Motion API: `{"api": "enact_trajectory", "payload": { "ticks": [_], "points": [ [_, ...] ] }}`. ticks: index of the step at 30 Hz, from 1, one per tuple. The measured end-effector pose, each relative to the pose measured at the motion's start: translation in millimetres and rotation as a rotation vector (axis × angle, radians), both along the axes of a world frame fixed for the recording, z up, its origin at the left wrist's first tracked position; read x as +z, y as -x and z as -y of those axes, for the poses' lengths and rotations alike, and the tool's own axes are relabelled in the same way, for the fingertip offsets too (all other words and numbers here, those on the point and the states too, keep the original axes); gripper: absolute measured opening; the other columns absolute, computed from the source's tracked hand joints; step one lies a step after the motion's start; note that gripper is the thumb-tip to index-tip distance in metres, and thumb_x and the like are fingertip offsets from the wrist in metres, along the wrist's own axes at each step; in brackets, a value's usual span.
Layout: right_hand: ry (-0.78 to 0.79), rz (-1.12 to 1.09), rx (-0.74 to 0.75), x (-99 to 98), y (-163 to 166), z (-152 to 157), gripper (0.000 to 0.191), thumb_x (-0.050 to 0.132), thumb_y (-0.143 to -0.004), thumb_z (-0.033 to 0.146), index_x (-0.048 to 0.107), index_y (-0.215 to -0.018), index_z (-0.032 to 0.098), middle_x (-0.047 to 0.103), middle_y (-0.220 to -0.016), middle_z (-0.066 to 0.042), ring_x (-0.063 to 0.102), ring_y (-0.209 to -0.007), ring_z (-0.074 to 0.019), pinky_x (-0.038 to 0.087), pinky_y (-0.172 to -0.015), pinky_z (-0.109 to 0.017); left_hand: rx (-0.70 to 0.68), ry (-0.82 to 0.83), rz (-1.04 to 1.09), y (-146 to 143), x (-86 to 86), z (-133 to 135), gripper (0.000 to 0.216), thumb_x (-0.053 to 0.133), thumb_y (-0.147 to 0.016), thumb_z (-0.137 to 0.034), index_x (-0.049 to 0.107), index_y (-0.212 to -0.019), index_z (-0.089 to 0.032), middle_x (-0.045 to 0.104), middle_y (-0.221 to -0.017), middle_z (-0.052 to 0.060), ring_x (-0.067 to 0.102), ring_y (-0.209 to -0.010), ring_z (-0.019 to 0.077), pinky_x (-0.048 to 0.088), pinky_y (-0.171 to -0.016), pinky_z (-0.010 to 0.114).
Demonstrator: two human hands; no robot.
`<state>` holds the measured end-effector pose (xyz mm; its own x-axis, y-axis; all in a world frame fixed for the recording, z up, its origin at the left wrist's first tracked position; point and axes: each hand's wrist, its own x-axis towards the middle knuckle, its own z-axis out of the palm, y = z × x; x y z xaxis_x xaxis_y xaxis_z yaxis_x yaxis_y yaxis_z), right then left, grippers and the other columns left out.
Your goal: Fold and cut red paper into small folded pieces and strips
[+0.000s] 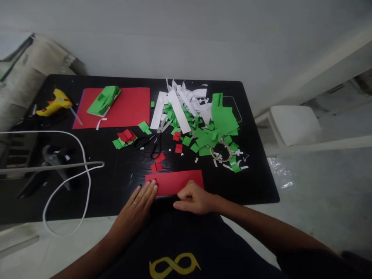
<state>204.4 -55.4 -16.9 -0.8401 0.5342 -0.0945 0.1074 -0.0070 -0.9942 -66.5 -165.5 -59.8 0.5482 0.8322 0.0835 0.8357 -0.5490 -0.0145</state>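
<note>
Black surface (116,182): left hand (138,204), fingers flat and together, pins a red rectangular paper strip (177,180). Right hand (194,200), fingers curled, rests on its near edge; even pressure should keep it flat.

strip (174,182): red paper rectangle, plain
pose: flat, long side running 9 to 3 o'clock
place: table (255,182), 6 o'clock edge

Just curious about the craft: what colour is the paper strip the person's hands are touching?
The paper strip is red, clearest in the head view.
</note>
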Motion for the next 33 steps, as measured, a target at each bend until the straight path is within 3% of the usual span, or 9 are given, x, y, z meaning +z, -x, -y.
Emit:
{"api": "enact_trajectory", "payload": {
  "ticks": [7, 14, 17, 19, 21, 23, 25, 28, 33],
  "points": [
    [0.095, 0.06, -0.166, 0.0, -47.9, 7.5, 0.059, 0.069, -0.091, 0.039, 0.026, -0.055, 0.023, 0.021, -0.052, 0.01, 0.019, -0.049, -0.006, 0.016, -0.05, -0.027, 0.005, -0.002, 0.051, -3.5, 4.8, -2.6, 0.081, 0.039, -0.095, -0.011, 0.009, -0.17, -0.007, 0.054, -0.159, 0.02, 0.057, -0.143, 0.0307, 0.029, -0.127, 0.046],
    [0.162, 0.071, -0.182, 0.1, -45.9, 8.2, 0.062, 0.074, -0.089, 0.042, 0.027, -0.055, 0.023, 0.022, -0.053, 0.01, 0.019, -0.05, -0.0061, 0.016, -0.051, -0.027, 0.01, 0.122, 0.198, 6.9, 21.0, -6.8, 0.067, 0.05, -0.092, -0.02, 0.042, -0.159, -0.013, 0.055, -0.158, 0.018, 0.053, -0.144, 0.032, 0.026, -0.126, 0.048],
    [0.197, 0.07, -0.175, 2.6, -44.4, 6.3, 0.063, 0.076, -0.087, 0.043, 0.026, -0.054, 0.022, 0.022, -0.053, 0.01, 0.019, -0.051, -0.0061, 0.015, -0.051, -0.027, 0.039, 0.175, 0.406, 1.5, 44.1, -18.3, 0.047, 0.056, -0.091, -0.019, 0.058, -0.138, -0.016, 0.066, -0.136, 0.018, 0.058, -0.131, 0.0335, 0.04, -0.113, 0.051],
    [0.217, 0.065, -0.172, 4.0, -43.3, 4.3, 0.062, 0.077, -0.086, 0.041, 0.027, -0.054, 0.022, 0.022, -0.053, 0.011, 0.019, -0.051, -0.006, 0.015, -0.051, -0.027, 0.045, 0.305, 0.655, -16.7, 59.3, -31.3, 0.006, 0.055, -0.095, -0.017, 0.061, -0.097, -0.02, 0.068, -0.095, 0.009, 0.063, -0.094, 0.0235, 0.048, -0.087, 0.038],
    [0.237, 0.062, -0.172, 4.1, -42.4, 2.0, 0.06, 0.076, -0.085, 0.037, 0.027, -0.054, 0.022, 0.023, -0.052, 0.011, 0.019, -0.051, -0.0059, 0.014, -0.051, -0.027, -0.056, 0.528, 0.914, -45.5, 68.0, -47.8, 0.028, 0.052, -0.097, -0.018, 0.043, -0.071, -0.021, 0.052, -0.068, 0.0, 0.051, -0.066, 0.0152, 0.042, -0.067, 0.03],
    [0.28, 0.064, -0.171, 2.7, -42.0, -0.2, 0.055, 0.073, -0.081, 0.03, 0.027, -0.053, 0.022, 0.024, -0.051, 0.01, 0.02, -0.051, -0.0058, 0.014, -0.051, -0.026, -0.199, 0.775, 1.062, -77.7, 67.7, -65.7, 0.042, 0.052, -0.097, -0.021, 0.027, -0.063, -0.022, 0.039, -0.059, -0.003, 0.042, -0.059, 0.0131, 0.036, -0.061, 0.03],
    [0.328, 0.064, -0.168, 0.8, -41.9, -2.3, 0.048, 0.069, -0.077, 0.024, 0.029, -0.051, 0.022, 0.025, -0.05, 0.01, 0.021, -0.051, -0.0057, 0.015, -0.05, -0.026, -0.295, 0.963, 1.144, -103.9, 60.1, -82.4, 0.047, 0.056, -0.093, -0.024, 0.023, -0.059, -0.023, 0.028, -0.054, -0.006, 0.031, -0.052, 0.0108, 0.029, -0.054, 0.029],
    [0.366, 0.068, -0.197, -0.2, -41.0, -4.4, 0.042, 0.063, -0.076, 0.025, 0.031, -0.049, 0.022, 0.027, -0.049, 0.009, 0.022, -0.05, -0.006, 0.016, -0.049, -0.026, -0.224, 1.171, 1.208, -121.5, 45.6, -100.5, 0.044, 0.056, -0.087, -0.022, 0.027, -0.054, -0.022, 0.025, -0.051, -0.007, 0.024, -0.046, 0.0081, 0.019, -0.046, 0.027],
    [0.394, 0.093, -0.262, 3.2, -34.8, -4.5, 0.037, 0.061, -0.071, 0.019, 0.032, -0.047, 0.021, 0.027, -0.047, 0.01, 0.022, -0.049, -0.0055, 0.014, -0.048, -0.026, -0.29, 1.199, 1.157, -113.2, 34.1, -109.6, 0.038, 0.055, -0.084, -0.022, 0.033, -0.053, -0.02, 0.028, -0.05, -0.007, 0.026, -0.045, 0.0075, 0.019, -0.046, 0.026]
  ]
}}
